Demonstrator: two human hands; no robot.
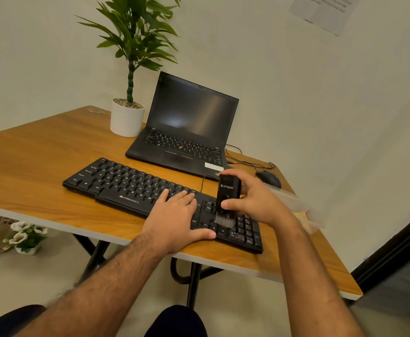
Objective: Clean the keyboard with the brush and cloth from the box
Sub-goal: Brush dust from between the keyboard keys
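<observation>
A black keyboard [126, 188] lies across the wooden table [36, 166]. My left hand [174, 215] rests flat on its right-hand keys, fingers straight, thumb along the front edge. My right hand [255, 200] grips a black brush [228, 195] upright, its grey bristles touching the keys between the arrow block and the number pad. A clear plastic box [296, 205] sits behind my right wrist at the table's right edge, blurred; something pale shows inside it, and I cannot make out a cloth.
An open black laptop [189, 132] stands behind the keyboard. A white pot with a green plant [127, 117] is to its left. A black mouse [269, 178] and thin cables lie at the right rear. Flowers in a small pot [25, 237] sit on the floor.
</observation>
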